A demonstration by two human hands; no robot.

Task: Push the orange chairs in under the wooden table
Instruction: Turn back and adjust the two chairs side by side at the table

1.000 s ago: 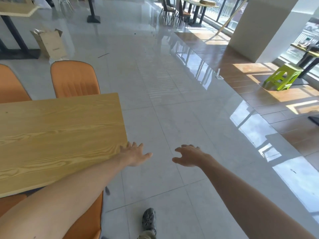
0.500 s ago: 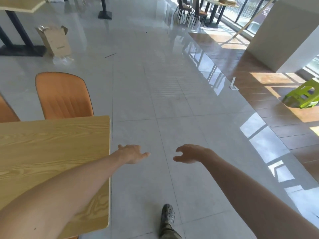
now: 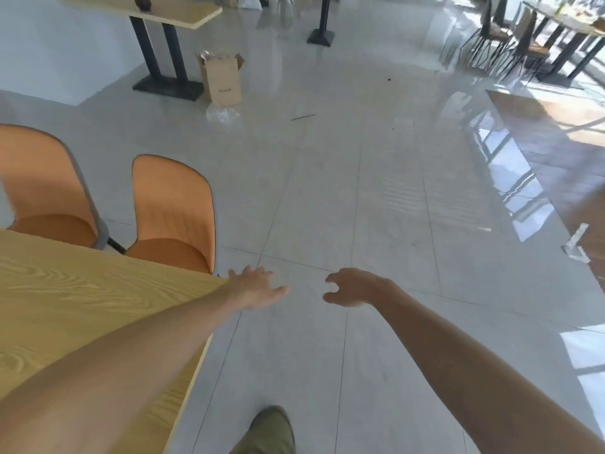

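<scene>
The wooden table fills the lower left, with its corner just under my left forearm. Two orange chairs stand at its far side: the nearer one by the corner and a second one at the left edge, both with part of the seat showing beyond the tabletop. My left hand hovers past the table corner, fingers spread, holding nothing. My right hand is out over the floor, fingers loosely curled and empty. Neither hand touches a chair.
An open cardboard box and crumpled plastic lie on the tiled floor ahead, beside another table's black legs. A black post base stands farther back. Dark chairs and a table sit at the far right. My foot is below.
The view has swung left and advanced around the table corner, so the two chairs' seats now show. Both hands stay out in front, empty.
</scene>
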